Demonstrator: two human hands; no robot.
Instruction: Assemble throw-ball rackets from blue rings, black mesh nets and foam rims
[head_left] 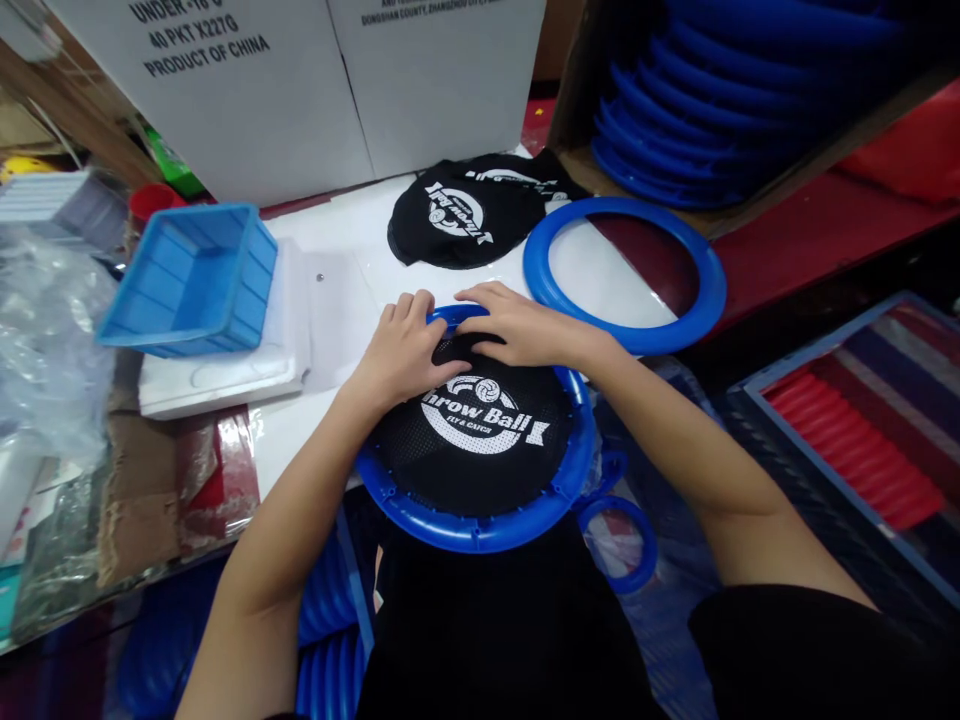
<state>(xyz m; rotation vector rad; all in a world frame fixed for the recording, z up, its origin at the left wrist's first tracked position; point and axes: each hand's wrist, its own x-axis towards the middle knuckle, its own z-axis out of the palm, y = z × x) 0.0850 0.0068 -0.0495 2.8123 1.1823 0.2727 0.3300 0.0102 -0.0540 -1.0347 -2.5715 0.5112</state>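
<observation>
A white table [360,240] spreads below the hands, with a tall white carton [300,110] along its far side, printed "PRODUCT OF CHINA". At upper right, a brown box [576,115] holds a stack [675,130] of blue hoops. A crate [825,468] stands at the far right, with red ribbed pieces [855,445] in it.

The disc [480,470] is in the middle, directly in front of the person, its far part by the table edge and its near part close to the black clothing. It has a blue rim [476,535] around a black mesh [435,480]. Beyond it to the right lies a loose blue hoop [705,290], beside black cloths [450,215] near the carton. A blue bin [187,340] rests on a white slab [217,388] to the left.

Both hands are at the far side of the disc. The left hand [411,345] has its fingers bent at the rim and its thumb out over the mesh — whether it grips, I cannot tell. The right hand [517,325] is open, fingers spread and slightly bent over the rim, thumb apart. A small blue ring [646,555] shows lower right of the disc. The white logo [487,415] on the mesh reads "Throw Ball" — partly covered at its left end.
</observation>
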